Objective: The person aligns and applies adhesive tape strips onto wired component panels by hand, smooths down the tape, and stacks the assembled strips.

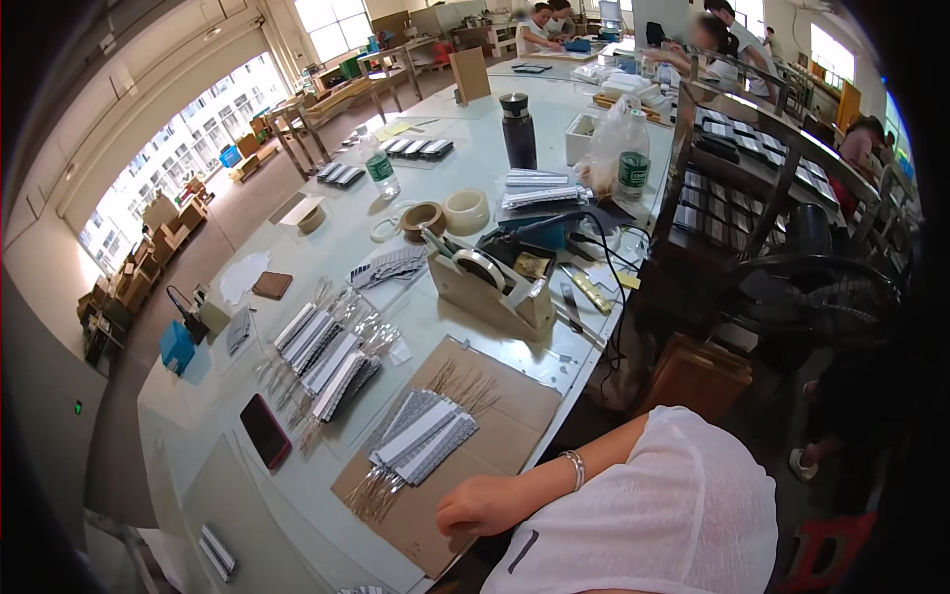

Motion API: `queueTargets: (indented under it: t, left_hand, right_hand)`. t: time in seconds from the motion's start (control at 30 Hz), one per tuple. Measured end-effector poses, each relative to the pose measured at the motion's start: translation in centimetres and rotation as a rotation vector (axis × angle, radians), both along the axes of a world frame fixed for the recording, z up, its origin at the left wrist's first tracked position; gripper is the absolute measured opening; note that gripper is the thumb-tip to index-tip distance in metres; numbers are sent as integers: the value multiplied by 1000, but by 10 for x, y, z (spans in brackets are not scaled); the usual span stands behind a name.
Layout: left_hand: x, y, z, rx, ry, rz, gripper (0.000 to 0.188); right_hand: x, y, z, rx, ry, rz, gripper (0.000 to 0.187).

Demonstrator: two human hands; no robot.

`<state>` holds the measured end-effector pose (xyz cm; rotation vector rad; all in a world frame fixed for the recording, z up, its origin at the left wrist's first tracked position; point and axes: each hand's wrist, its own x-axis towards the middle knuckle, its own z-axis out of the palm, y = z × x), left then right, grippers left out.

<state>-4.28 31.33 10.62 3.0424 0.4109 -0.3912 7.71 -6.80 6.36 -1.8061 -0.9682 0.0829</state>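
Note:
My right hand (482, 505) rests at the near edge of a brown cardboard sheet (515, 396), with a silvery bracelet on the wrist. Its fingers are curled in, and nothing shows sticking out of them. Just beyond it on the cardboard lies a stack of flat white and grey strips (424, 436), with thin wire-like leads fanning out at both ends. The hand is apart from this stack. A second pile of similar strips (332, 361) lies farther left on the glass-topped table (228, 416). My left hand is not in view.
A tape dispenser (490, 287) stands past the cardboard, near tape rolls (465, 210), a cutter knife (591, 289) and cables. A phone (265, 432) lies at left. Farther off stand a dark flask (518, 134) and water bottles (379, 170). A fan (811, 287) and rack are at right; people work beyond.

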Motion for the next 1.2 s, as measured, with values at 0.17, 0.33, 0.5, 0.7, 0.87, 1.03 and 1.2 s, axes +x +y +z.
queueTargets:
  t: [0.17, 0.33, 0.5, 0.7, 0.87, 1.03, 1.2]
  left_hand:
    - [-7, -3, -16, 53, -189, -82, 85]
    - [-10, 2, -31, 113, -376, -191, 70]
    - [25, 104, -92, 248, -743, -731, 93]
    - [38, 97, -88, 241, -774, -779, 86]
    - [43, 96, -88, 484, -1252, -1413, 83]
    - [2, -6, -8, -36, -141, -79, 72]
    - [0, 4, -9, -55, -169, -100, 82]
  right_hand:
    - [7, -1, 4, -6, -1, 4, 9]
    - [9, -5, -2, 4, -12, 34, 10]
    - [11, -1, -6, 18, 17, 37, 6]
    - [9, -7, -4, 28, -3, 70, 9]
    - [9, -19, -6, -4, 33, 32, 9]
    - [5, -17, -6, 7, 22, 50, 10]
    - [2, -23, -10, 6, 16, 69, 11]
